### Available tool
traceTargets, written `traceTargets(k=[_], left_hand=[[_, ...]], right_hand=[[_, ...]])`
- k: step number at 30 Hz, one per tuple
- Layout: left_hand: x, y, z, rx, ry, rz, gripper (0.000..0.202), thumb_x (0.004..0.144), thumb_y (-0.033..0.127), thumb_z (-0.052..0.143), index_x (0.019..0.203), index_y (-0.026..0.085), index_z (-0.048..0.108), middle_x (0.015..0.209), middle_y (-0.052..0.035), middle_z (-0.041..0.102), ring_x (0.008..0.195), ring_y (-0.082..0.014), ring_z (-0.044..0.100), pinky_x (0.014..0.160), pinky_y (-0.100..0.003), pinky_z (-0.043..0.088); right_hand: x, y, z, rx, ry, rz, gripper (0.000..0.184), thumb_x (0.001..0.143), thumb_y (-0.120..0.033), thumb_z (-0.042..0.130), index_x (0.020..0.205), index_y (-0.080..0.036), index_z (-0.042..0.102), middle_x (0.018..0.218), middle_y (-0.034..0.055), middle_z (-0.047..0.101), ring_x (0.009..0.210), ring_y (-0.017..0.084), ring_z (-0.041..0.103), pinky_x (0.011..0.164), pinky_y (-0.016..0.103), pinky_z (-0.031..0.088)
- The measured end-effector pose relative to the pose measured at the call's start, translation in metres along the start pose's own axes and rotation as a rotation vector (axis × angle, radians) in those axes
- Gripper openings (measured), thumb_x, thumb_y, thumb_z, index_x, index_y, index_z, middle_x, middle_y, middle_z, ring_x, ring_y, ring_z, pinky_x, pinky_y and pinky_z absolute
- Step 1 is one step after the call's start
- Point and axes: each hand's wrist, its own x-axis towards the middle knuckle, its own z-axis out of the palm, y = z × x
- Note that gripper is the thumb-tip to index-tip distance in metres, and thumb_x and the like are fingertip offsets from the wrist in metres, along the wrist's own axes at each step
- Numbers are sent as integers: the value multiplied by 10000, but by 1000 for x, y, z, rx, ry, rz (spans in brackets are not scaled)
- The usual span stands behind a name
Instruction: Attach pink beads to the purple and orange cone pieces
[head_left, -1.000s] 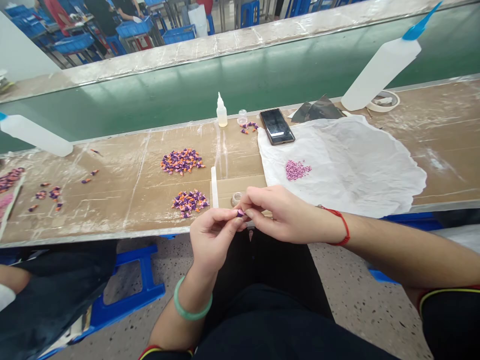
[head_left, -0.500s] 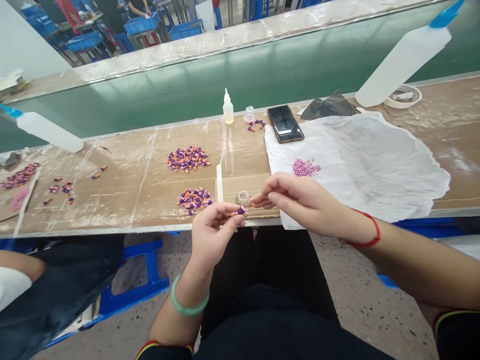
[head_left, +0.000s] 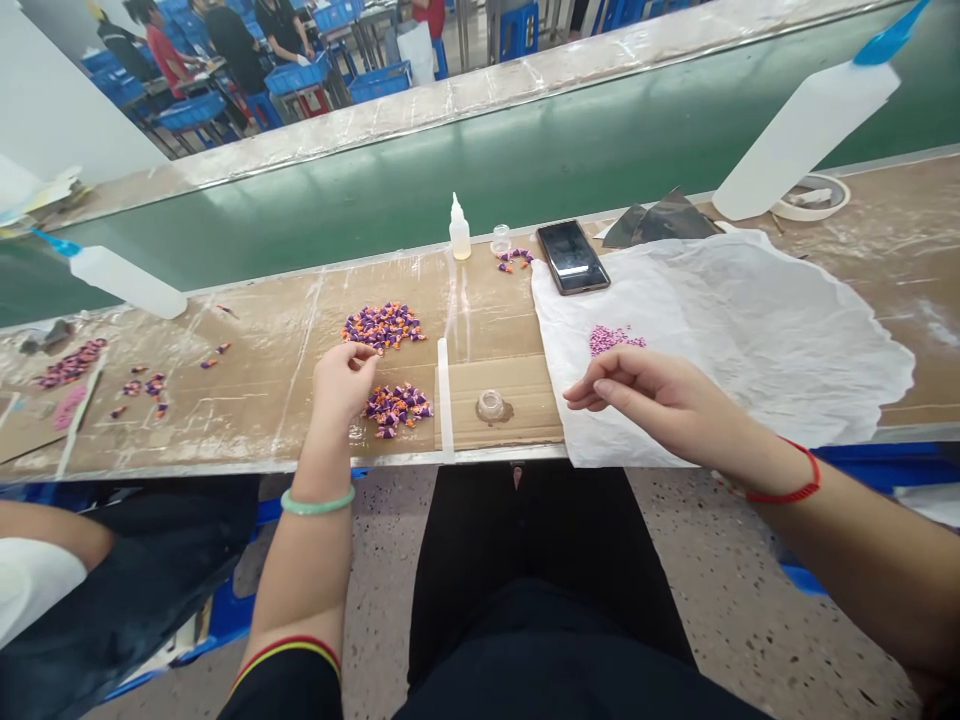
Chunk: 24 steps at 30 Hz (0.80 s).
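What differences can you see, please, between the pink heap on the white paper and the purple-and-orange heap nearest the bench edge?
The pink heap is one colour, while the purple-and-orange heap mixes two. The pink heap's pieces look smaller than the purple-and-orange heap's. The pink heap lies on white paper, the purple-and-orange heap on brown cardboard. Both are low, loose heaps of small pieces.

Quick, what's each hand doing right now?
Left hand: fingers curled at the purple-and-orange pile; cannot tell if holding a piece.
Right hand: fingers loosely curled over the white paper, holding nothing visible.
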Motion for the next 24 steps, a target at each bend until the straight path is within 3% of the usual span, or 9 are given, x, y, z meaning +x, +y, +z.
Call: traceTargets(k=[3, 7, 12, 17, 20, 24], left_hand=[[19, -1, 9, 52, 17, -71, 184, 839, 334, 630, 818, 167, 703, 882, -99, 757, 865, -268, 678, 824, -353, 499], [31, -1, 22, 88, 14, -84, 173, 815, 348, 672, 804, 176, 692, 987, -131, 768, 959, -303, 688, 866, -377, 496], [33, 1, 27, 100, 17, -63, 83, 815, 233, 619, 779, 176, 667, 965, -143, 755, 985, -306, 680, 893, -390, 492], [23, 4, 18, 53, 51, -28, 34, 775, 192, 615, 747, 188, 596, 907, -103, 721, 968, -276, 680, 925, -376, 501], [13, 5, 10, -114, 91, -17, 48, 768, 191, 604, 815, 187, 595, 842, -54, 700, 854, -222, 686, 846, -332, 535], [-6, 9, 3, -624, 103, -3, 193, 692, 272, 719, 856, 188, 662, 736, -21, 676, 697, -178, 650, 603, -254, 513]], right_hand=[[2, 3, 1, 3, 5, 1, 241, 948, -451, 634, 890, -217, 633, 927, 71, 767, 881, 231, 759, 795, 410, 666], [2, 8, 1, -25, -8, 17, 260, 948, -470, 627, 898, -215, 634, 928, 79, 770, 895, 246, 762, 813, 432, 659], [1, 11, -1, -33, -3, 24, 270, 947, -481, 626, 903, -215, 636, 925, 83, 768, 892, 251, 760, 807, 435, 652], [-1, 11, -9, -22, 53, 38, 235, 940, -449, 639, 901, -217, 627, 949, 75, 768, 892, 238, 757, 805, 407, 635], [2, 15, -19, -114, 150, 0, 197, 962, -404, 601, 907, -218, 635, 947, 65, 751, 906, 227, 737, 826, 397, 606], [10, 33, -36, -512, 178, -125, 159, 945, -244, 528, 879, -209, 668, 915, 70, 711, 861, 221, 672, 762, 373, 552]])
